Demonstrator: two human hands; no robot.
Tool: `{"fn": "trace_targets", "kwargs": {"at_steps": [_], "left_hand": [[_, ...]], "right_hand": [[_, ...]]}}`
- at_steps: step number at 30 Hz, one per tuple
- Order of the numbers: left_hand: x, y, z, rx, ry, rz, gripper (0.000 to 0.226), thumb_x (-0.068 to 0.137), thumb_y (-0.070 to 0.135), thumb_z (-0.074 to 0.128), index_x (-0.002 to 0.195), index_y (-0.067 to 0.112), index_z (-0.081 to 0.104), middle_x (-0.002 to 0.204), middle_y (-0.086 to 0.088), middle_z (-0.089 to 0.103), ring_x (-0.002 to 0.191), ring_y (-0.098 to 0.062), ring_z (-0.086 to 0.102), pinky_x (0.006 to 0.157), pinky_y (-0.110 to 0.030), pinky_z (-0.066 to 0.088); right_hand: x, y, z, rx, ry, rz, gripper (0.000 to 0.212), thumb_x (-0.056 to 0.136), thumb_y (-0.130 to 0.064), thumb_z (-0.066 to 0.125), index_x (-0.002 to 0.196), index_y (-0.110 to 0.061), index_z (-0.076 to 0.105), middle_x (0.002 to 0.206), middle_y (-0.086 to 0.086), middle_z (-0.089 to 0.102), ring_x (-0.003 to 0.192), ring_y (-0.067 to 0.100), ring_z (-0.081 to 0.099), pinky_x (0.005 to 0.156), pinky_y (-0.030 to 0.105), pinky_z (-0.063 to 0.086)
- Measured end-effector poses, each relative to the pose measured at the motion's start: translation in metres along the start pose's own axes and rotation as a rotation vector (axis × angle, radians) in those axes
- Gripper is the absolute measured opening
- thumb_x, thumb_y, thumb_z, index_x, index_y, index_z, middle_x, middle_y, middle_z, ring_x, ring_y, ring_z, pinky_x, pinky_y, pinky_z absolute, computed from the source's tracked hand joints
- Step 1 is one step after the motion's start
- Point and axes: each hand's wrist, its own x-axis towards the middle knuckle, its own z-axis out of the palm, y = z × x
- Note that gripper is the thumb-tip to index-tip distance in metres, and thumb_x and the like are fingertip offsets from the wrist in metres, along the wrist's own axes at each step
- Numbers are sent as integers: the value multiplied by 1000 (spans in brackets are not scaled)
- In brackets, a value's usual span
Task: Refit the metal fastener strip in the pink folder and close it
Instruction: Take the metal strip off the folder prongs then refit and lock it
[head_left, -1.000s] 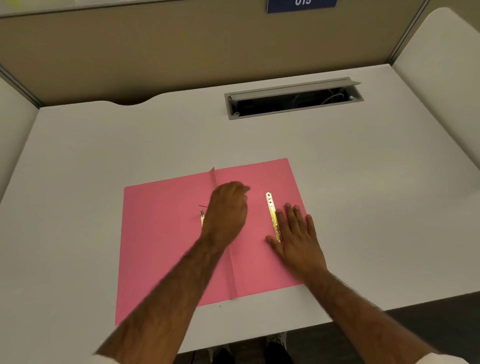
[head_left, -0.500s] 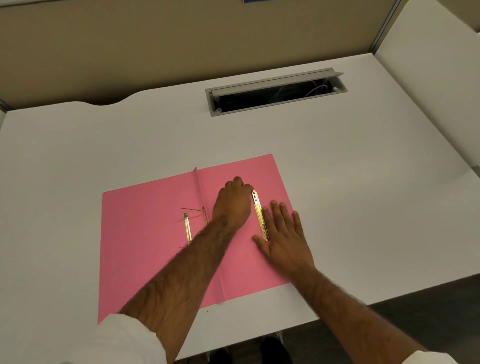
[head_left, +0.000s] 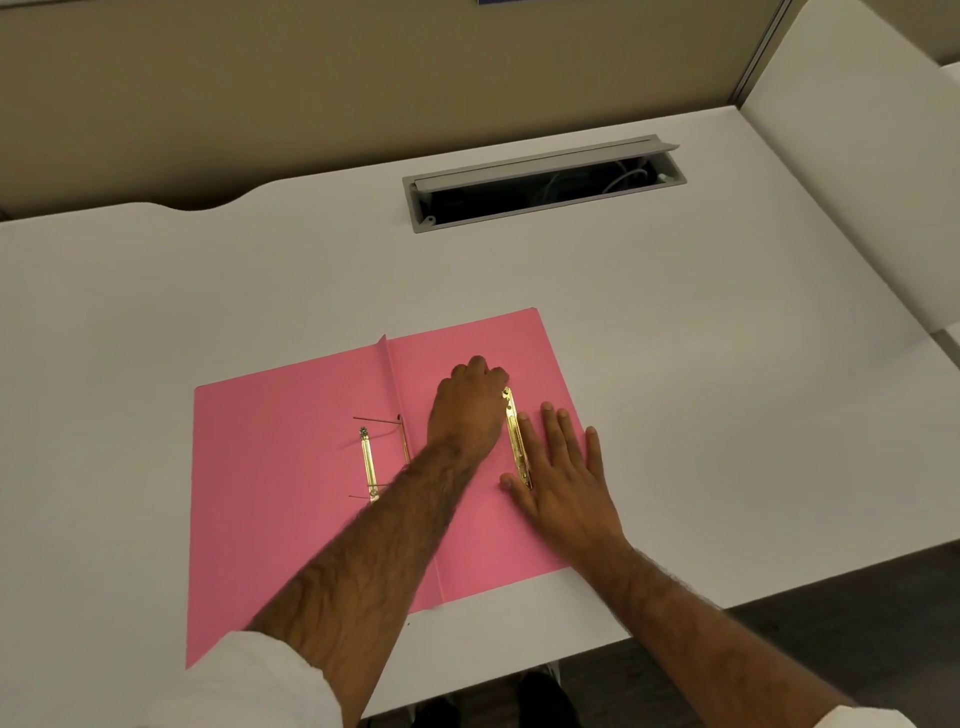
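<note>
While the pink folder (head_left: 291, 493) lay open mid-frame, the loose metal strip (head_left: 517, 441) ran near-to-far, sandwiched between both hands: left hand (head_left: 467, 410) curled touching it, grip unclear; right hand (head_left: 563, 473) flat, empty.

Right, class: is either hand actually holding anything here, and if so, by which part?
Right hand lies flat, gripping nothing, thumb beside the gold strip. Left hand curls at the strip's far end; whether it grips cannot be told.

The pink folder (head_left: 291, 499) lies open on the white bench (head_left: 675, 338). The left hand (head_left: 467, 410) touches the loose metal strip's (head_left: 517, 441) far end; the right hand (head_left: 563, 467) lies flat beside it.
</note>
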Motion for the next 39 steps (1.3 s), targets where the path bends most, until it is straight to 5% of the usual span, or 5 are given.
{"fn": "trace_targets", "kwargs": {"at_steps": [6,18,29,33,39], "left_hand": [[2,-1,-3,-15,-7,10,31,89,12,68,120,12,65,111,-8,64,93,-21,60,75,-34,53],[4,3,-2,-42,-56,-6,24,94,14,62,117,9,68,110,-8,64,92,-21,60,78,-38,58],[8,6,-17,-783,-139,-447,4,95,10,63,98,9,61,87,-3,66,77,-18,65,60,-27,50],[1,1,-35,-945,-146,-489,11,94,9,66,104,5,63,90,-11,73,66,-15,67,56,-22,49],[-24,-35,-76,-1100,-103,-517,13,95,9,65,107,6,66,90,-10,74,71,-17,70,64,-28,59]], "right_hand": [[-57,8,13,-24,35,-81,66,102,-56,29,156,-17,24,165,9,19,153,27,10,121,57,12],[-62,7,14,-77,-21,-72,76,99,-63,27,158,-18,10,168,8,2,154,29,0,120,61,7],[-62,1,1,-4,18,-37,67,101,-59,25,155,-19,28,165,7,20,153,26,12,120,59,7],[-49,-17,-21,319,171,41,50,102,-48,38,140,-18,51,142,1,55,133,18,49,116,44,30],[-12,-63,-63,1098,50,360,13,92,-19,68,103,-21,72,79,-4,74,69,11,69,63,23,56]]}}
